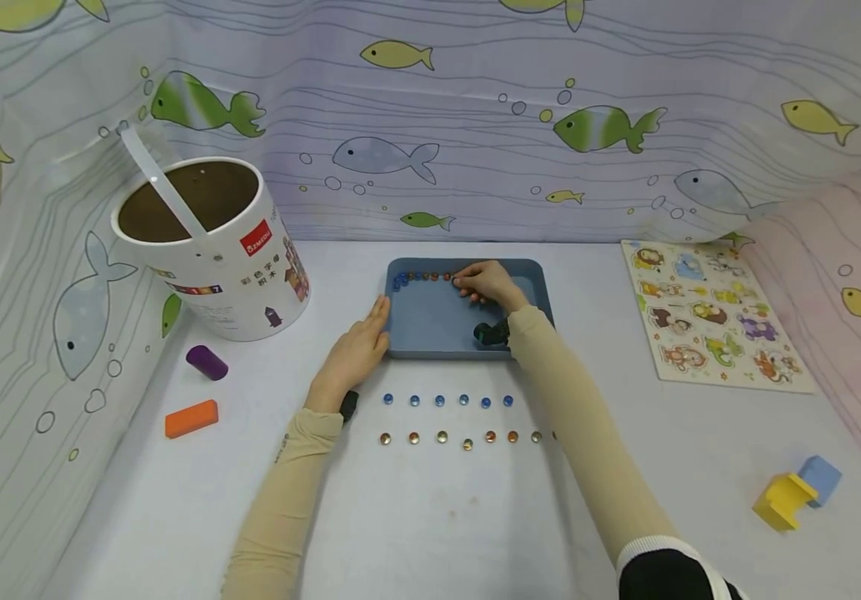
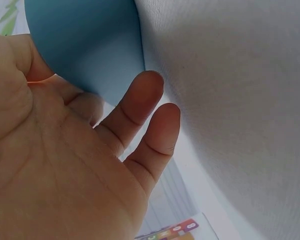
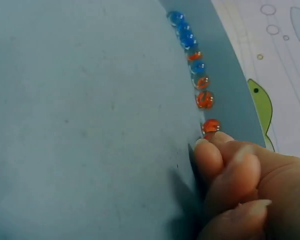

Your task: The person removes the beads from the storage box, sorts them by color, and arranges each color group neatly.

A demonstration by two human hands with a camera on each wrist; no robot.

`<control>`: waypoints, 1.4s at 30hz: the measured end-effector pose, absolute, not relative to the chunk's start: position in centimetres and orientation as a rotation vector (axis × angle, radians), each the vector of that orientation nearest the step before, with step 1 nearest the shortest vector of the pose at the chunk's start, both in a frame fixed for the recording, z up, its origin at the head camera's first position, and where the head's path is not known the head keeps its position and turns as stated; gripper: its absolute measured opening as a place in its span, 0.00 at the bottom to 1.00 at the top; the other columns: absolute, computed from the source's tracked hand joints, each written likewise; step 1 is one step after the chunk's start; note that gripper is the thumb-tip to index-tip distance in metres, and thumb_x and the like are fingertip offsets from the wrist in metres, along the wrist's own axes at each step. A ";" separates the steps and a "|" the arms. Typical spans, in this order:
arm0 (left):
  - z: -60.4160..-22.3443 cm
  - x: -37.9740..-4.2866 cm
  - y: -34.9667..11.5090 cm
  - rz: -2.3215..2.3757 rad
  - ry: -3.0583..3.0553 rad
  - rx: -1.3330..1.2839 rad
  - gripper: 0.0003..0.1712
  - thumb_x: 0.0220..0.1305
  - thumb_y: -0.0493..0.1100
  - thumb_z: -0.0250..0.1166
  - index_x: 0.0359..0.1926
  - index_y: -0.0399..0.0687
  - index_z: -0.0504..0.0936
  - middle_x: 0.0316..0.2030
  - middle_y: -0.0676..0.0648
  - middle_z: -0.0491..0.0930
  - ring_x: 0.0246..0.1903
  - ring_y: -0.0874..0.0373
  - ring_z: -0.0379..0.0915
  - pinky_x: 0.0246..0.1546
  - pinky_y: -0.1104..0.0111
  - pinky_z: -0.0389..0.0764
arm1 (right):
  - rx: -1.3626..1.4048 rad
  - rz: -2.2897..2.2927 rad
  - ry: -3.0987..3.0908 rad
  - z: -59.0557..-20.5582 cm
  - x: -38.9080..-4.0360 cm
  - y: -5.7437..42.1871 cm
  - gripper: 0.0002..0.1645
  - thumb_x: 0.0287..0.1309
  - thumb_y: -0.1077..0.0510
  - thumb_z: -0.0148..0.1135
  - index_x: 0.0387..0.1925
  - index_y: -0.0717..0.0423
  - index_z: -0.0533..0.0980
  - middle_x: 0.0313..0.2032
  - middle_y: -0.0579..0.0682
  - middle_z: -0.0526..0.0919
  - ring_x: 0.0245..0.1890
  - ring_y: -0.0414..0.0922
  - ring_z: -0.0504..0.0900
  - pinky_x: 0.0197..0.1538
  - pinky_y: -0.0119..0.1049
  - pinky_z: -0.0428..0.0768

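Observation:
A blue-grey tray [image 1: 468, 333] lies on the white table. Along its far wall runs a row of small glass marbles, blue ones [image 3: 186, 37] at the left and mostly orange ones [image 3: 205, 99] toward the right. My right hand [image 1: 492, 283] reaches over the tray, thumb and finger pinching an orange marble [image 3: 210, 126] at the row's right end; the fingertips partly cover it. My left hand [image 1: 358, 346] rests against the tray's left edge with its fingers straight. In the left wrist view, the palm [image 2: 65, 165] shows beside the tray's side [image 2: 90, 45], holding nothing.
In front of the tray lie a row of blue marbles [image 1: 440, 401] and a row of orange and yellowish ones [image 1: 442, 437], partly behind my right sleeve. A white bucket [image 1: 250, 283], purple cylinder [image 1: 207, 362] and orange block [image 1: 192, 418] are left; an animal board [image 1: 715, 317] and yellow block [image 1: 784, 502] right.

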State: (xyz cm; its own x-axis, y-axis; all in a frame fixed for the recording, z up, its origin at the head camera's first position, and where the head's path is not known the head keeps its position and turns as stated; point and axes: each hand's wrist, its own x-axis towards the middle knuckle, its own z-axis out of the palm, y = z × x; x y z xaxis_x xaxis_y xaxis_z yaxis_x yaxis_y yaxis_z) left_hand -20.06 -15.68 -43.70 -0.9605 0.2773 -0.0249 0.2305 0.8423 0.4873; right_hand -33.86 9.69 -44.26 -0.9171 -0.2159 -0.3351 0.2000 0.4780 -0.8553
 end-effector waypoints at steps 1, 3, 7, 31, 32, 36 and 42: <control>-43.7 -20.1 -15.7 0.756 2.925 0.404 0.34 0.75 0.44 0.43 0.77 0.45 0.44 0.77 0.46 0.43 0.66 0.38 0.61 0.64 0.47 0.66 | -0.021 -1.410 2.336 -44.3 -33.8 9.7 0.18 0.65 0.52 0.60 0.53 0.55 0.80 0.20 0.40 0.81 0.15 0.33 0.73 0.21 0.25 0.71; -43.7 -20.0 -15.7 0.758 2.922 0.405 0.34 0.75 0.44 0.43 0.77 0.45 0.44 0.77 0.46 0.43 0.66 0.38 0.61 0.65 0.47 0.65 | -0.047 -1.408 2.325 -44.2 -33.8 9.8 0.18 0.66 0.53 0.59 0.53 0.57 0.79 0.21 0.41 0.81 0.16 0.33 0.75 0.22 0.25 0.73; -43.8 -20.0 -15.6 0.764 2.911 0.402 0.34 0.75 0.45 0.42 0.77 0.45 0.44 0.77 0.46 0.42 0.68 0.38 0.59 0.66 0.47 0.64 | -0.091 -1.472 2.207 -43.6 -33.6 10.6 0.19 0.69 0.55 0.55 0.54 0.62 0.76 0.27 0.45 0.82 0.21 0.35 0.79 0.28 0.26 0.78; -43.5 -20.1 -15.8 0.771 2.916 0.424 0.34 0.75 0.43 0.42 0.76 0.44 0.43 0.77 0.44 0.42 0.69 0.36 0.57 0.68 0.47 0.62 | -0.312 -1.641 2.126 -39.3 -25.4 23.5 0.11 0.71 0.58 0.46 0.47 0.56 0.73 0.28 0.45 0.77 0.22 0.38 0.71 0.28 0.34 0.74; -43.4 -20.1 -15.8 0.772 2.914 0.422 0.34 0.75 0.43 0.42 0.77 0.44 0.43 0.77 0.44 0.42 0.69 0.37 0.56 0.68 0.48 0.62 | -0.313 -1.637 2.124 -39.4 -24.8 24.0 0.11 0.71 0.58 0.46 0.46 0.56 0.74 0.27 0.45 0.77 0.21 0.38 0.71 0.28 0.33 0.73; -43.3 -20.1 -15.7 0.792 2.903 0.414 0.34 0.75 0.44 0.43 0.77 0.45 0.43 0.77 0.45 0.41 0.70 0.37 0.54 0.69 0.47 0.60 | -0.307 -1.599 2.132 -40.4 -22.3 25.9 0.16 0.71 0.57 0.47 0.50 0.65 0.72 0.28 0.46 0.78 0.22 0.37 0.72 0.27 0.33 0.73; -43.5 -20.0 -15.8 0.790 2.897 0.408 0.34 0.75 0.44 0.41 0.77 0.45 0.42 0.77 0.45 0.41 0.71 0.37 0.53 0.69 0.47 0.60 | -0.270 -1.483 2.150 -42.3 -18.2 28.4 0.23 0.71 0.56 0.50 0.55 0.72 0.68 0.28 0.46 0.78 0.23 0.37 0.73 0.27 0.33 0.73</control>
